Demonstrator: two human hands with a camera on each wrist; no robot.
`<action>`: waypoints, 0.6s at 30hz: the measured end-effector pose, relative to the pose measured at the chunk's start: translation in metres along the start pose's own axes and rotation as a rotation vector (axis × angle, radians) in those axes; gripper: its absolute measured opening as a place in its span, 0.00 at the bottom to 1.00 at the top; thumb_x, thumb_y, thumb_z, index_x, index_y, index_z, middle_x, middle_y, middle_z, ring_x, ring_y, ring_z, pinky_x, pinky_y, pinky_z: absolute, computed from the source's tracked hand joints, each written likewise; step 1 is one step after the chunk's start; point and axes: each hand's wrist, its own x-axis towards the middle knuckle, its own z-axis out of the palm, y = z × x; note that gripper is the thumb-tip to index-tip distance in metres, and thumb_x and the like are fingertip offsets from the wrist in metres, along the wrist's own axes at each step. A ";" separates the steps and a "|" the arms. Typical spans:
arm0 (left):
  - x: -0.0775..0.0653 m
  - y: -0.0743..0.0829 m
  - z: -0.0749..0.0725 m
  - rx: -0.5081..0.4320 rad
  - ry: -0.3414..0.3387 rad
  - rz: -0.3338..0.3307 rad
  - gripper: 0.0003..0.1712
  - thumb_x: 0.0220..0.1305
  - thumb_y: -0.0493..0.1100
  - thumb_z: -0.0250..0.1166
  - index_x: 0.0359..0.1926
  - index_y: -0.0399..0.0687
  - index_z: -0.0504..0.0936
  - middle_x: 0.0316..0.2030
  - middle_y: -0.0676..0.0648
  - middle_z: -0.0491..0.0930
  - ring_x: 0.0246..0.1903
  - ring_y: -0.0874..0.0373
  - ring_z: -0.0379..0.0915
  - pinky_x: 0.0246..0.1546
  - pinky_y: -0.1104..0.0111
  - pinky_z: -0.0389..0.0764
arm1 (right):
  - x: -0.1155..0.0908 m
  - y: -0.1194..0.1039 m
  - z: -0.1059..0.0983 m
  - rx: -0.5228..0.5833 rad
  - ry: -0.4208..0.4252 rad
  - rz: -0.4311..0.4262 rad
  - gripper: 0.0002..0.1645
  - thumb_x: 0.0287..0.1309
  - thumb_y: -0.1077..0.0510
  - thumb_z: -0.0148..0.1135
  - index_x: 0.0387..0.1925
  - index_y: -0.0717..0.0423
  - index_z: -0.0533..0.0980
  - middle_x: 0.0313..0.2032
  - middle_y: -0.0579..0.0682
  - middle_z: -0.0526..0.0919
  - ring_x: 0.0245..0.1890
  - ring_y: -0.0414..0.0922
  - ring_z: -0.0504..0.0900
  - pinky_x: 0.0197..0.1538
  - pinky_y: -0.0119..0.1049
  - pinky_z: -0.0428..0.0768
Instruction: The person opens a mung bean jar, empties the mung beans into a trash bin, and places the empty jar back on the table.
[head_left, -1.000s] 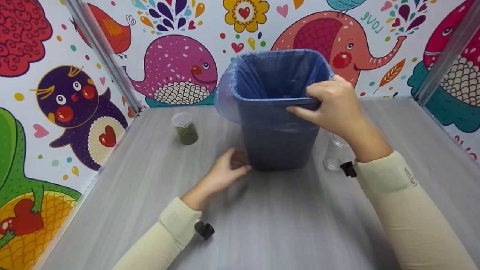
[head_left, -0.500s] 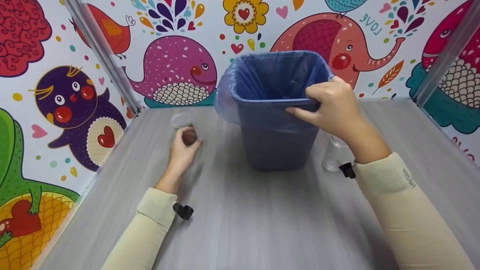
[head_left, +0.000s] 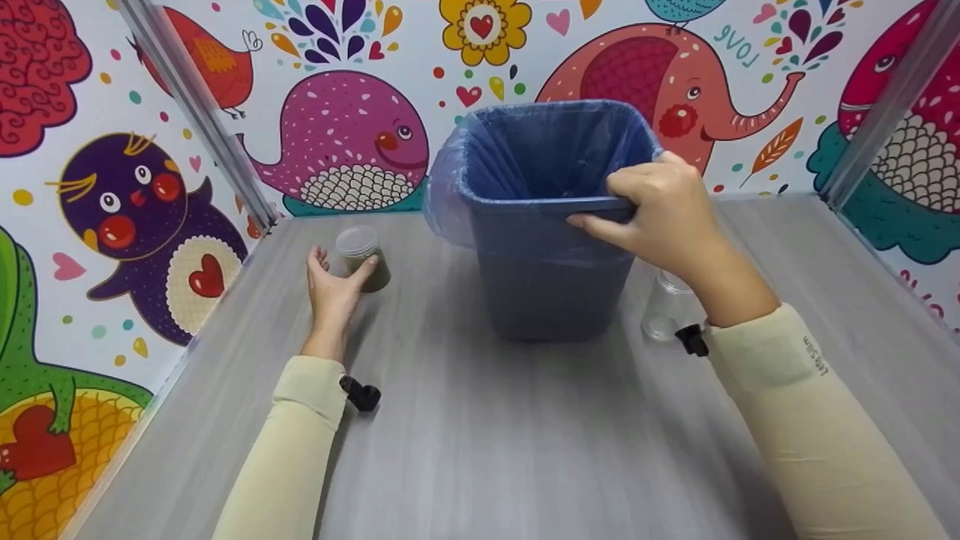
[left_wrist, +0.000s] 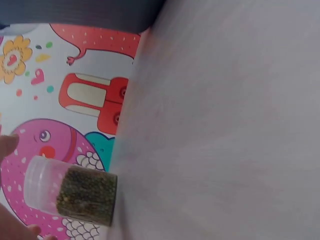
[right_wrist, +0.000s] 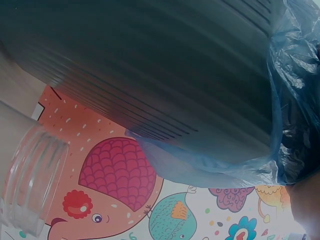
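Now, left grip [head_left: 334,294] spread around jar [head_left: 379,277], right grip [head_left: 673,206] tight on bin rim [head_left: 525,203]

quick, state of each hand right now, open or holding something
Left hand: open, thumb and fingers spread at the jar.
Right hand: closed, holding the bin at its rim.

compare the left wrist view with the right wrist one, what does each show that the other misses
Only the left wrist view shows the jar of green-brown granules, part of the left hand and a red vehicle-like drawing.
Only the right wrist view shows the clear jar with its ridged neck, part of the right hand and a teal bird drawing. It also shows blue liner; whether a pale patch beside the bin in the left view is liner, I can't tell.
Both share the bin and the cartoon backdrop.
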 end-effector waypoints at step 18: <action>0.034 -0.014 0.025 -0.069 -0.027 -0.071 0.71 0.62 0.49 0.79 0.86 0.45 0.34 0.85 0.39 0.44 0.83 0.48 0.42 0.82 0.58 0.47 | 0.000 0.000 -0.001 0.009 -0.004 0.003 0.34 0.54 0.45 0.84 0.16 0.54 0.66 0.15 0.50 0.64 0.18 0.48 0.62 0.37 0.47 0.63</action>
